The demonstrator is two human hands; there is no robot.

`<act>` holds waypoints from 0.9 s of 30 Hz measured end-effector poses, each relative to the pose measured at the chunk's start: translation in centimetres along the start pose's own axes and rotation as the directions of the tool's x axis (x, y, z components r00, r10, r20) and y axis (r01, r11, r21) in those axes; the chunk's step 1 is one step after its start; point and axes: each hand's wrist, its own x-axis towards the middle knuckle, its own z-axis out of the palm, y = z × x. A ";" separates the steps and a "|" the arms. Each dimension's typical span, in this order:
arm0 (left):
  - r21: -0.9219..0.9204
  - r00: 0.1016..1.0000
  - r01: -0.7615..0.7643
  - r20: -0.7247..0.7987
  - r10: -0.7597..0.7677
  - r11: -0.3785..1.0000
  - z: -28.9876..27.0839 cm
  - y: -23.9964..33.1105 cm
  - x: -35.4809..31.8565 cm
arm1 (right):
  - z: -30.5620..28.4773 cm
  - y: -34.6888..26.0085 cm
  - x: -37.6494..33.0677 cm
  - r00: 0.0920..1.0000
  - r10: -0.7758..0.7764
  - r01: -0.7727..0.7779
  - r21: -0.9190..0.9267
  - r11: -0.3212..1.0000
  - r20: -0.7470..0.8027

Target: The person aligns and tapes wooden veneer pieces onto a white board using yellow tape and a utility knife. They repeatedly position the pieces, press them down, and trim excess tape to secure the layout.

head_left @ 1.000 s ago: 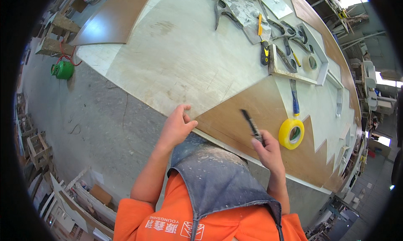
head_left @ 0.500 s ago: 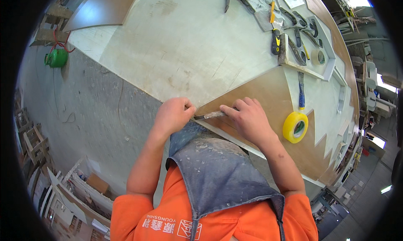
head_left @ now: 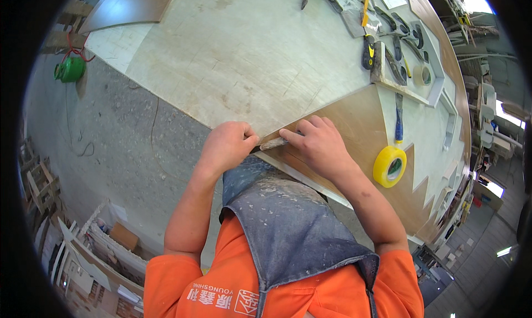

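Note:
My right hand (head_left: 320, 146) grips a slim, knife-like tool (head_left: 274, 143) with a pale, stained body and a dark tip that points toward my left hand. Fingers curled in a pinch, my left hand (head_left: 231, 145) sits at the pointed near corner of the brown board (head_left: 354, 116), by the tool's tip. What the left fingers hold, if anything, is hidden. The brown board lies on a large pale tabletop (head_left: 221, 68). Right of my right hand are a roll of yellow tape (head_left: 389, 167) and a blue-handled tool (head_left: 399, 118).
Spring clamps (head_left: 396, 68), a black-and-yellow-handled scraper (head_left: 368, 51), a pale tape roll (head_left: 422, 75) and a white frame piece (head_left: 407, 93) lie at the far right. A green tank (head_left: 70, 70) stands on the floor at left. Boards and a box (head_left: 124, 236) are at lower left.
The tool's tip has drawn in closer to my left fingers, and its dark part shows less. Both hands have shifted slightly up and left in view.

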 end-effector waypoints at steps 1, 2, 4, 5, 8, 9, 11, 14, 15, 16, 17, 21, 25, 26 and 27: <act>0.003 1.000 -0.005 0.003 0.005 1.000 0.1 -0.1 0.1 | 0.1 0.1 0.1 1.000 -0.007 0.007 -0.001 1.000 -0.014; 0.005 1.000 -0.007 0.003 0.007 1.000 0.1 -0.2 0.1 | -0.1 0.5 0.2 1.000 0.010 -0.010 -0.005 1.000 -0.014; 0.002 1.000 0.002 0.003 -0.002 1.000 0.0 -0.1 0.0 | -0.6 1.6 0.1 0.999 0.044 -0.044 -0.014 0.999 -0.013; 0.001 1.000 0.003 0.004 -0.003 1.000 -0.1 0.0 0.0 | -0.8 1.9 -0.2 0.998 0.052 -0.053 -0.024 0.998 -0.029; -0.002 1.000 -0.009 -0.006 0.009 1.000 -0.1 0.0 0.0 | -1.3 2.3 -0.9 0.995 0.077 -0.079 -0.033 0.996 -0.061; -0.005 1.000 -0.009 -0.006 0.009 1.000 -0.1 -0.1 0.1 | -1.3 2.1 -1.2 0.994 0.087 -0.089 -0.023 0.996 -0.062; -0.007 1.000 -0.008 -0.007 0.008 1.000 0.0 -0.2 0.2 | -1.3 1.9 -2.0 0.990 0.119 -0.118 0.009 0.993 -0.071; -0.011 0.999 -0.047 -0.021 0.047 0.999 0.1 -0.2 0.2 | -0.9 1.8 -4.1 0.972 0.213 -0.203 0.100 0.974 -0.101; -0.001 0.997 -0.056 -0.052 0.055 0.998 0.2 -0.1 0.4 | -0.7 1.9 -5.0 0.959 0.260 -0.244 0.143 0.959 -0.111; 0.011 0.995 -0.064 -0.081 0.065 0.998 0.3 0.2 0.6 | -0.5 1.9 -5.9 0.944 0.309 -0.284 0.188 0.940 -0.120; 0.021 0.991 -0.071 -0.110 0.073 0.997 0.6 0.4 0.7 | -0.3 1.8 -6.8 0.922 0.360 -0.314 0.269 0.911 -0.141; -0.036 0.972 -0.132 -0.202 0.122 0.991 0.8 1.6 2.4 | 0.2 0.3 -10.1 0.790 0.595 -0.423 0.570 0.704 -0.149; -0.244 0.964 -0.183 -0.237 0.125 0.952 1.0 2.3 4.2 | 1.5 -1.6 -13.2 0.609 0.790 -0.461 0.779 0.424 -0.070; -0.307 0.967 -0.197 -0.220 0.132 0.931 1.2 2.2 4.7 | 2.1 -2.3 -14.0 0.557 0.830 -0.410 0.864 0.293 -0.017; -0.371 0.985 -0.148 -0.138 0.103 0.917 1.0 3.3 4.6 | 2.6 -3.1 -14.7 0.502 0.864 -0.341 0.927 0.156 0.039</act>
